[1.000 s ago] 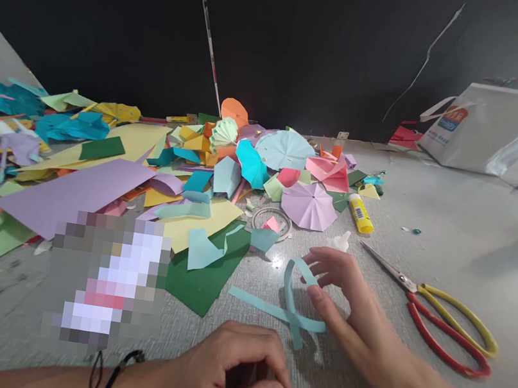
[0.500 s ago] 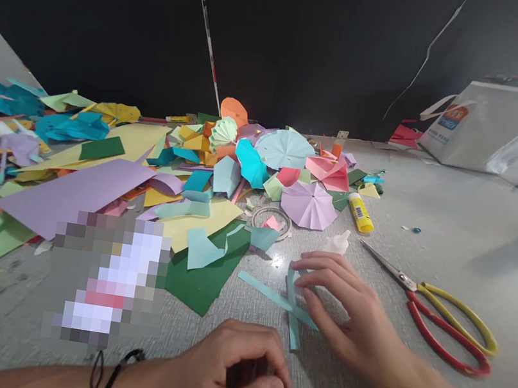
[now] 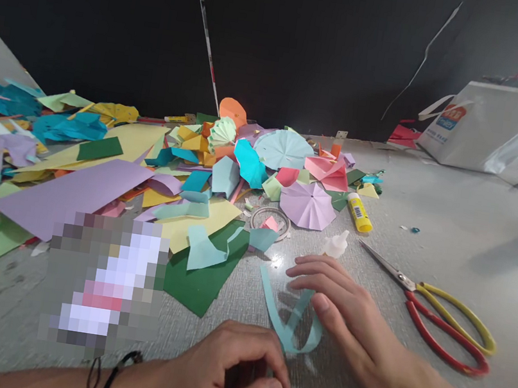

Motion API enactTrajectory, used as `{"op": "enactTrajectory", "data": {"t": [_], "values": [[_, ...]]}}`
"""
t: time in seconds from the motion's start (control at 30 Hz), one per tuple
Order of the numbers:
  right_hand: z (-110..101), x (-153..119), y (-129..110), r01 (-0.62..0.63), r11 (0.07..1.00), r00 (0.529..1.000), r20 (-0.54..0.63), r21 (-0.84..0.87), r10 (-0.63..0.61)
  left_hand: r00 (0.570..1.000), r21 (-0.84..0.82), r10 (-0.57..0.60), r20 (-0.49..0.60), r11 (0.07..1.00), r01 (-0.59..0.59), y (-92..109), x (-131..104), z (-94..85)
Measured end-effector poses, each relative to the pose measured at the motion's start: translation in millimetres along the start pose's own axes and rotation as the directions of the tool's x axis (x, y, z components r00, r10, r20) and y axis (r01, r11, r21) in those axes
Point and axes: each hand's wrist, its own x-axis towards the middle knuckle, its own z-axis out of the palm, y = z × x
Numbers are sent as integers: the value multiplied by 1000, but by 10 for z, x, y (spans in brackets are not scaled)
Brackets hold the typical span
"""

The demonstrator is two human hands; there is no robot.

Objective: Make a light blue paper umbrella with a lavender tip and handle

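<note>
My left hand [image 3: 237, 372] rests on the grey surface at the bottom middle, fingers curled in and thumb against the fingertips; I see nothing in it. Just right of it, my right hand [image 3: 347, 317] hovers with its fingers stretched out over narrow light-blue paper strips [image 3: 284, 334]. These strips curve and cross, and part of one runs up beneath the right thumb; whether it touches the thumb I cannot tell. Behind the right fingers stands a white-tipped glue bottle [image 3: 336, 244], its lower part hidden. Scissors [image 3: 408, 284] with red and yellow handles lie to the right.
Coloured paper pieces, including a purple sheet [image 3: 75, 189] and a dark green sheet [image 3: 206, 283], heap up left and behind. Near a pleated lilac paper circle [image 3: 308, 206] are a yellow glue stick [image 3: 360, 213] and a tape roll [image 3: 255, 222]. A white bag [image 3: 487, 131] stands back right.
The flat crossed strips have shifted and bent into curved loops beside my right hand. The right fingers have moved slightly left and down. My left hand stays almost still.
</note>
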Motion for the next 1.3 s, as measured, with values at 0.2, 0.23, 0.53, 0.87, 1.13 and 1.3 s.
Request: {"op": "enactTrajectory", "data": {"t": [0.2,0.23,0.53,0.87,1.13,1.3], "values": [[5,-45,8,-1,1000,997,-82,-21,-1,1000,5,3,1,1000,-3,8,1,1],[7,-52,11,10,1000,996,-94,-23,-12,1000,11,3,2,1000,-3,4,5,0],[61,-78,45,46,997,984,-167,-60,-56,970,346,243,-4,911,-226,57,-22,-54],[49,-53,-5,38,993,984,-169,-112,-57,851,841,519,-78,492,-223,28,76,-246],[64,-26,-6,102,990,972,-204,-98,-121,881,606,460,-112,734,-306,1,99,-211],[61,-23,-13,101,990,977,-178,-99,-117,949,279,313,-34,915,-292,19,91,-242]]}}
